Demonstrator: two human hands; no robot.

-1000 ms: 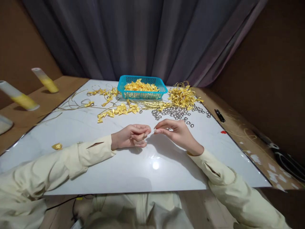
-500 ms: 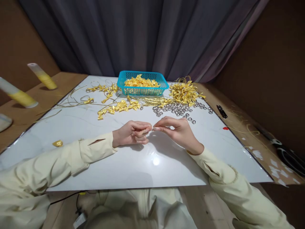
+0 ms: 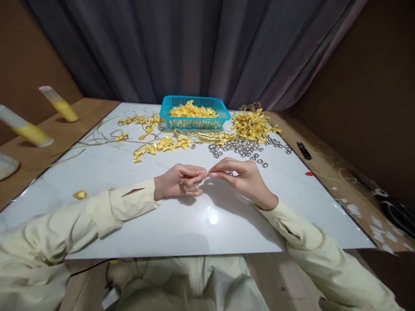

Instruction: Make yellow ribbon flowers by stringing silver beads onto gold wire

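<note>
My left hand and my right hand meet fingertip to fingertip above the white tabletop. Both are closed in a pinch. Whatever lies between the fingertips is too small and too covered to make out. Just beyond my right hand spreads a scatter of small silver rings. Behind my left hand lies a row of yellow ribbon bows. A single gold-yellow piece rests beside my left sleeve.
A blue basket of yellow bows stands at the back. To its right is a heap of bows with gold cords. Yellow-wrapped tubes are at far left. A black clip, a red scrap and white scraps lie at right.
The view has shifted very slightly. Both hands keep the same pinched pose, with the right fingertips barely closer to the left ones.
</note>
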